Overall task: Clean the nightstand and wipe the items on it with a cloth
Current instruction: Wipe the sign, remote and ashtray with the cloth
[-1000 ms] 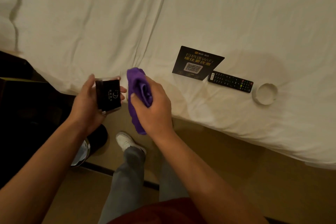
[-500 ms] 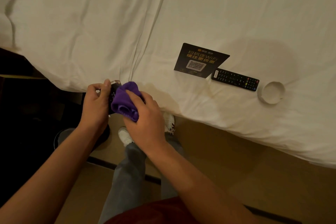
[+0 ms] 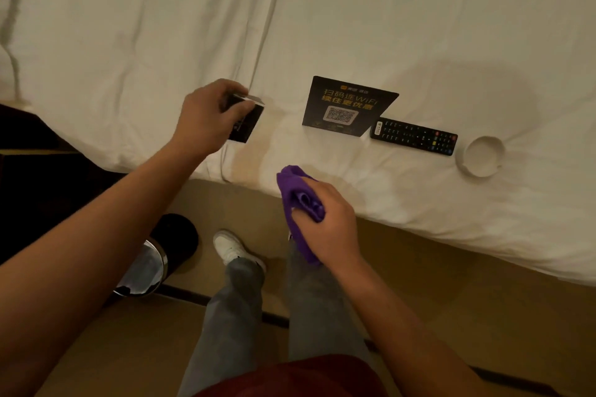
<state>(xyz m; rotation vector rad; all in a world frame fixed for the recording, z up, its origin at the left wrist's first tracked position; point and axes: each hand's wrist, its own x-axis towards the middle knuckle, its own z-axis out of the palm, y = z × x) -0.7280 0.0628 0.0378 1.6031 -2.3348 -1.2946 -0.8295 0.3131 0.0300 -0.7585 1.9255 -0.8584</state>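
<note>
The left hand (image 3: 206,116) grips a small black box (image 3: 246,121) low over the white bedsheet (image 3: 419,26), the right hand (image 3: 329,222) clutches a bunched purple cloth (image 3: 298,193), and the box may topple on soft bedding.

Hotel guest room, by the look of it. Wide bed (image 3: 387,26) made up in plain white sheeting, tucked tight. On it lie a black card (image 3: 346,106) printed with a QR code and WiFi text, a TV remote (image 3: 414,137) and a white ashtray (image 3: 480,156). Tan hard floor (image 3: 451,300); small black bin with chrome lid (image 3: 151,261) at the bedside.
</note>
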